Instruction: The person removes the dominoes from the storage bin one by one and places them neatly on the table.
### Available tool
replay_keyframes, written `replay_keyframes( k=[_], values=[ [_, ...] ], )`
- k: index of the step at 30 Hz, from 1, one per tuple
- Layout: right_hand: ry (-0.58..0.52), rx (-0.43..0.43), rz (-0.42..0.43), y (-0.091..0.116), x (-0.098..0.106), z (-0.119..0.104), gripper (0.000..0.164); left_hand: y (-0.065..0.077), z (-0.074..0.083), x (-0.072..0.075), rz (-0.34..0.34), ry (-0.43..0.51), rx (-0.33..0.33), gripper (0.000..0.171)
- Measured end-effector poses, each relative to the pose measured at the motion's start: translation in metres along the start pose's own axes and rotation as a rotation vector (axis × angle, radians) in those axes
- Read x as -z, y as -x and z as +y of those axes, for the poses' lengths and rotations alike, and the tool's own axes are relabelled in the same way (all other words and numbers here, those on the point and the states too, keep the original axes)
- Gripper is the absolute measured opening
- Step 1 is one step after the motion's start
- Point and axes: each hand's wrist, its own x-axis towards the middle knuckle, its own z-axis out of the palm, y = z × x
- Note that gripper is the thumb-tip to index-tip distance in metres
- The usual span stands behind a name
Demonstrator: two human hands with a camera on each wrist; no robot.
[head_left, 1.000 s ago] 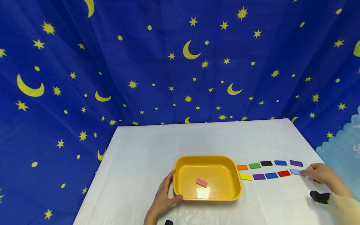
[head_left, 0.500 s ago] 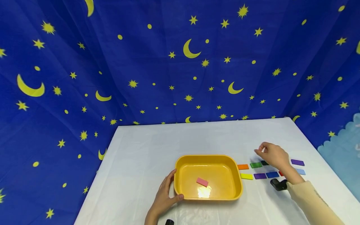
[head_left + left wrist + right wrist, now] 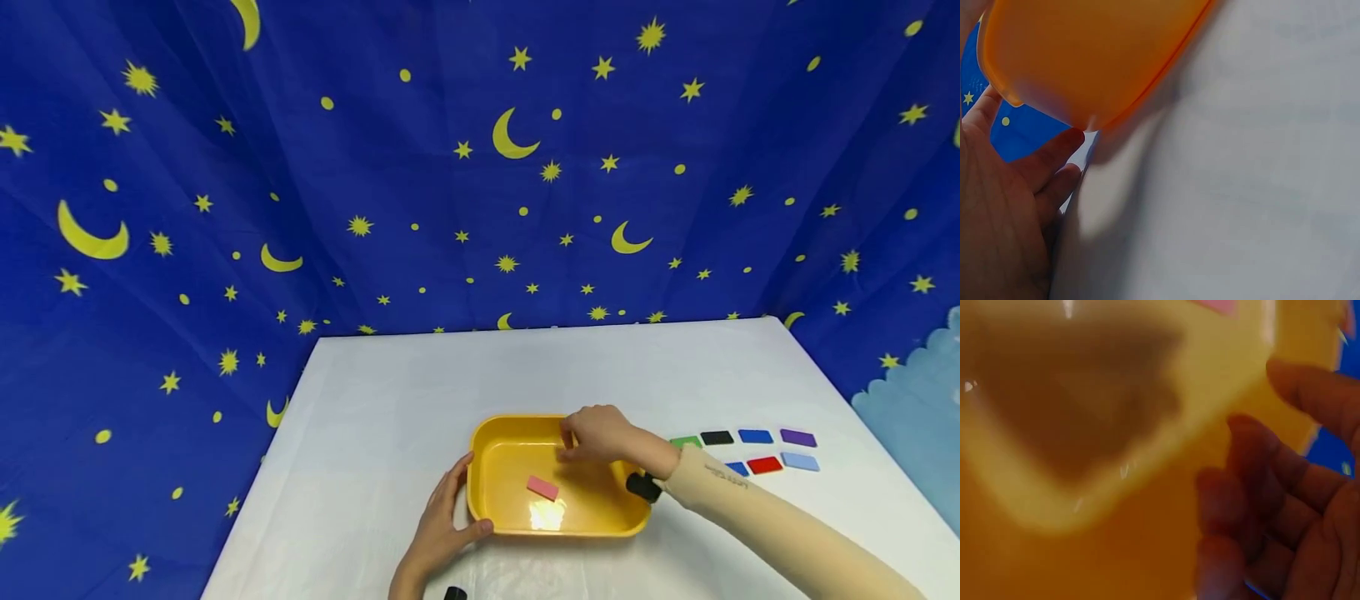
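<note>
My left hand [image 3: 442,521] holds a yellow plastic tray [image 3: 480,433] by its near left corner, fingers along the left wall and thumb at the near rim. In the left wrist view several fingertips touch the tray's outer side. Over the tray's right half hovers my right hand [image 3: 600,433], its fingers loosely bent and nothing between them. A gap shows between thumb and forefinger in the right wrist view. Inside the tray a small pink block [image 3: 543,488] lies flat, left of the right hand.
Two rows of small flat blocks lie right of the tray, among them a black block [image 3: 717,437], a red block [image 3: 765,465], a light blue block [image 3: 800,462] and a purple block [image 3: 798,437]. My right forearm hides several others. A blue starry curtain [image 3: 420,167] borders the white table [image 3: 375,400].
My right hand has left the light blue block at the right and swept leftward over the rows to above the tray. The blocks stay in place. The left hand keeps its hold.
</note>
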Motion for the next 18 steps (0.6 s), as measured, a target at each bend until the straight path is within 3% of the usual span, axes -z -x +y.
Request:
replay_keyframes(
  k=[8, 14, 18],
  values=[
    [0.065, 0.083, -0.180, -0.016, -0.028, -0.037, 0.037, 0.000, 0.000, -0.001, 0.012, -0.011, -0.034, 0.091],
    [0.132, 0.091, -0.166, -0.021, -0.044, -0.042, 0.036, 0.000, 0.001, 0.000, 0.011, -0.020, -0.041, 0.091],
    [0.093, 0.067, -0.145, -0.021, -0.049, -0.038, 0.034, -0.001, 0.001, -0.001, 0.014, -0.031, -0.054, 0.091]
  ],
)
